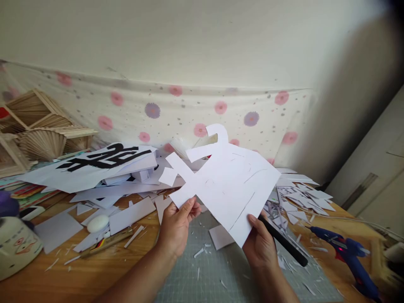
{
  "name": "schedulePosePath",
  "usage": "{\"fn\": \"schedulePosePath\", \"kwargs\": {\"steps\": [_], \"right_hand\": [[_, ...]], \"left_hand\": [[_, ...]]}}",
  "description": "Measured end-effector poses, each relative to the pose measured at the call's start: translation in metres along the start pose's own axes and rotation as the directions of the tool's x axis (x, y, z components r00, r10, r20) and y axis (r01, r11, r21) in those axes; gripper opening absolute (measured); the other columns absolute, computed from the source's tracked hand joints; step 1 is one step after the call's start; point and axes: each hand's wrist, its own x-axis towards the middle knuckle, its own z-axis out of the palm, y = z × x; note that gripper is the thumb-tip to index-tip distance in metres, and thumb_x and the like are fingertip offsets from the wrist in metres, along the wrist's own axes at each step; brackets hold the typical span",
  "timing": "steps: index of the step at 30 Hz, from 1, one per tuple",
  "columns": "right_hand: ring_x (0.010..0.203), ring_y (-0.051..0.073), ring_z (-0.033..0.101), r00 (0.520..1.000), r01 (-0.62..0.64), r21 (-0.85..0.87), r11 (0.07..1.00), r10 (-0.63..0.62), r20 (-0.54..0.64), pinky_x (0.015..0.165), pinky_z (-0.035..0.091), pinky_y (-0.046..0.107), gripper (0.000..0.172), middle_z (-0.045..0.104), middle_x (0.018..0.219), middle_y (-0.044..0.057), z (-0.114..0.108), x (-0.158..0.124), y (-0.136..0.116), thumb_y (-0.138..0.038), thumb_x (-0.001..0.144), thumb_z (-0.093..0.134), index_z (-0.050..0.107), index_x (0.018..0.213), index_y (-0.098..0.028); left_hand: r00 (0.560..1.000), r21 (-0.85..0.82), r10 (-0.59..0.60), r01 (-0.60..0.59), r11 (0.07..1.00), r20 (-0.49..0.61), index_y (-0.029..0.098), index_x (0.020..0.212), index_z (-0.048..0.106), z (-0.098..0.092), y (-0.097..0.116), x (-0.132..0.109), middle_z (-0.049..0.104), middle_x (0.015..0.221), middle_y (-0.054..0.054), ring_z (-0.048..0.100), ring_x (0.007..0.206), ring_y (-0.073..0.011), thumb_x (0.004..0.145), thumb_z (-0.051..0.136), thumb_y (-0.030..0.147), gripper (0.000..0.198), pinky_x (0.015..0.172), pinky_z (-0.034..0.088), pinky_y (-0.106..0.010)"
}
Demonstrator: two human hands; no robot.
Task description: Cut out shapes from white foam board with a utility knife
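A white sheet of paper or thin card [225, 185] is held up over the cutting mat [202, 269]. Its left and upper sides are cut into character-like strokes, and faint dark lines are drawn on it. My left hand [178, 225] pinches the cut strip at its lower left between thumb and fingers. My right hand [261, 242] grips the bottom corner, thumb on the front face. A black rod-shaped handle [285, 244] sticks out to the right from the same hand; its other end is hidden behind the sheet.
Paper with black brush characters [105, 160] lies at left over stacked white boards. A white egg-shaped object [97, 224] and a craft knife [104, 244] lie nearer. Scraps [303, 198] are heaped at right beside a blue glue gun [344, 252]. Wooden-stick frames [41, 126] stand back left.
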Motion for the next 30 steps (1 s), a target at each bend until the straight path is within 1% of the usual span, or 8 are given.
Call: {"fn": "schedulePosePath", "kwargs": {"steps": [6, 13, 17, 19, 22, 25, 27, 30], "right_hand": [[0.081, 0.016, 0.07, 0.998, -0.033, 0.004, 0.999, 0.033, 0.055, 0.073, 0.057, 0.028, 0.042, 0.077, 0.089, -0.006, 0.003, -0.004, 0.004, -0.019, 0.055, 0.086, 0.068, 0.091, -0.029], [0.087, 0.017, 0.071, 0.985, -0.026, -0.026, 0.999, 0.03, 0.167, 0.077, 0.058, 0.028, 0.039, 0.077, 0.098, -0.005, -0.003, -0.003, 0.01, -0.024, 0.061, 0.086, 0.068, 0.095, -0.029], [0.089, 0.02, 0.071, 0.982, -0.01, -0.052, 0.999, 0.019, 0.186, 0.078, 0.058, 0.031, 0.039, 0.077, 0.099, -0.003, -0.005, -0.001, 0.013, -0.025, 0.062, 0.086, 0.069, 0.097, -0.029], [0.087, 0.02, 0.071, 0.988, -0.001, -0.048, 0.999, 0.009, 0.157, 0.075, 0.058, 0.032, 0.038, 0.078, 0.097, -0.003, -0.006, 0.001, 0.015, -0.025, 0.062, 0.086, 0.069, 0.097, -0.028], [0.083, 0.018, 0.07, 0.999, 0.028, -0.065, 0.997, -0.025, 0.047, 0.071, 0.057, 0.027, 0.033, 0.077, 0.093, -0.004, -0.007, 0.008, 0.017, -0.028, 0.065, 0.085, 0.07, 0.094, -0.027], [0.081, 0.013, 0.068, 0.994, 0.069, -0.091, 0.993, -0.076, -0.082, 0.07, 0.055, 0.019, 0.031, 0.077, 0.087, -0.006, -0.01, 0.016, 0.018, -0.029, 0.064, 0.086, 0.069, 0.089, -0.027], [0.084, 0.011, 0.067, 0.984, 0.121, -0.099, 0.988, -0.133, -0.116, 0.073, 0.055, 0.016, 0.03, 0.076, 0.086, -0.007, -0.012, 0.019, 0.018, -0.029, 0.064, 0.086, 0.069, 0.089, -0.027], [0.088, 0.012, 0.067, 0.969, 0.194, -0.108, 0.975, -0.208, -0.135, 0.077, 0.055, 0.018, 0.028, 0.075, 0.088, -0.008, -0.015, 0.021, 0.017, -0.029, 0.066, 0.084, 0.069, 0.09, -0.028]], "left_hand": [[0.999, -0.008, 0.039, -0.039, 0.999, 0.02, 0.016, 0.084, 0.073, -0.004, 0.006, 0.006, 0.071, 0.08, -0.003, 0.065, 0.072, -0.0138, 0.058, 0.093, 0.039, 0.04, 0.071, 0.058, -0.028], [0.992, 0.02, 0.01, -0.013, 1.0, 0.122, 0.015, 0.093, 0.072, -0.014, 0.019, 0.007, 0.075, 0.09, -0.011, 0.069, 0.081, -0.0225, 0.068, 0.087, 0.044, 0.042, 0.079, 0.058, -0.037], [0.991, -0.034, -0.006, 0.011, 0.999, 0.136, 0.021, 0.098, 0.071, -0.019, 0.024, 0.009, 0.075, 0.099, -0.009, 0.07, 0.092, -0.0257, 0.07, 0.085, 0.046, 0.04, 0.087, 0.057, -0.042], [0.991, -0.052, -0.024, 0.031, 0.998, 0.132, 0.022, 0.096, 0.072, -0.022, 0.025, 0.009, 0.075, 0.101, -0.006, 0.069, 0.095, -0.0252, 0.07, 0.086, 0.041, 0.035, 0.09, 0.056, -0.042], [0.987, -0.024, -0.058, 0.063, 0.998, 0.149, 0.022, 0.095, 0.073, -0.026, 0.021, 0.001, 0.074, 0.105, -0.005, 0.069, 0.097, -0.0251, 0.069, 0.087, 0.031, 0.031, 0.091, 0.056, -0.04], [0.985, 0.021, -0.122, 0.12, 0.993, 0.126, 0.023, 0.099, 0.073, -0.032, 0.015, -0.012, 0.074, 0.104, -0.005, 0.07, 0.097, -0.0276, 0.063, 0.091, 0.03, 0.04, 0.094, 0.055, -0.043], [0.981, 0.055, -0.162, 0.157, 0.986, 0.107, 0.023, 0.102, 0.073, -0.036, 0.011, -0.02, 0.074, 0.104, -0.006, 0.07, 0.098, -0.0297, 0.061, 0.092, 0.033, 0.046, 0.098, 0.053, -0.046], [0.963, 0.205, -0.171, 0.128, 0.97, 0.207, 0.023, 0.108, 0.074, -0.045, 0.011, -0.026, 0.072, 0.114, -0.009, 0.067, 0.106, -0.0317, 0.068, 0.087, 0.041, 0.046, 0.101, 0.05, -0.046]]}}
